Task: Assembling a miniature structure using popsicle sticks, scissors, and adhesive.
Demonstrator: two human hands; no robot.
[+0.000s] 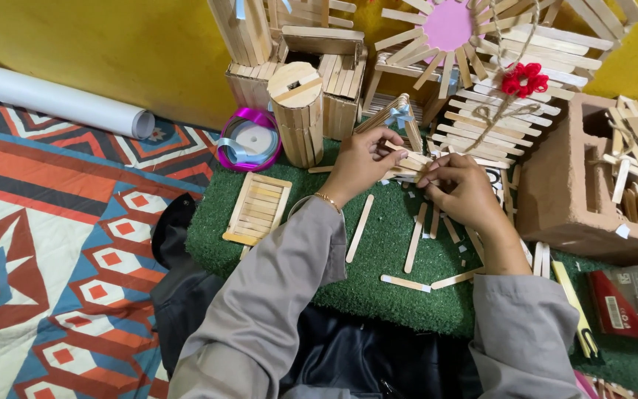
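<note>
My left hand (pixel 363 161) and my right hand (pixel 461 188) meet over a green turf mat (pixel 378 288), both pinching a small bundle of flat wooden craft sticks (pixel 413 164) held between them. The left fingers grip the bundle's left end, the right fingers its right end. Loose wooden sticks (pixel 359 227) lie on the mat below the hands. A flat panel of glued sticks (pixel 258 207) rests on the mat to the left. Grey sleeves cover both forearms, and a thin bracelet sits on the left wrist.
A stick cylinder (pixel 297 111), stick boxes (pixel 330 70), a pink-centred stick sunburst (pixel 446 29) and a slatted piece with a red flower (pixel 523 79) stand behind. A ribbon spool (pixel 249 140), white paper roll (pixel 53 100), cardboard box (pixel 577 185) and patterned rug (pixel 60 244) surround them.
</note>
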